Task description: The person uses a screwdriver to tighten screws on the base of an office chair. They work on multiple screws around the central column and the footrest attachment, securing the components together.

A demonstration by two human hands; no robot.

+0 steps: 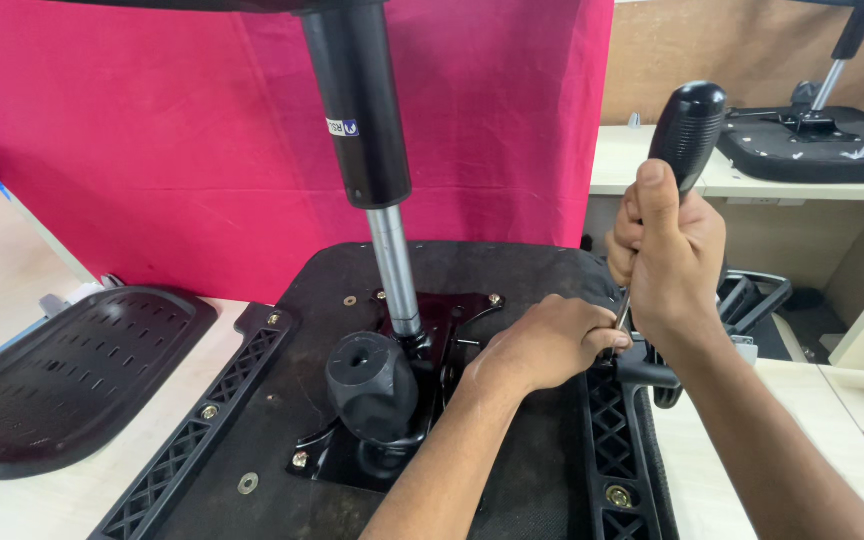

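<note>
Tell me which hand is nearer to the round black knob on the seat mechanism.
Left. The left hand rests on the seat underside just right of the black knob, steadying the screwdriver's shaft. The right hand is higher and farther right, gripping the screwdriver handle.

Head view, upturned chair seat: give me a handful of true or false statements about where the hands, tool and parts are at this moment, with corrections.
1. The right hand grips a black-handled screwdriver held upright. True.
2. The left hand rests on the gas cylinder. False: it sits at the base of the screwdriver shaft, by the right armrest bracket.
3. A loose perforated black panel lies left of the seat underside. True.
4. The backdrop behind the seat is blue. False: it is a pink cloth.
5. A black knob sits on the mechanism plate at the seat's centre. True.
</note>
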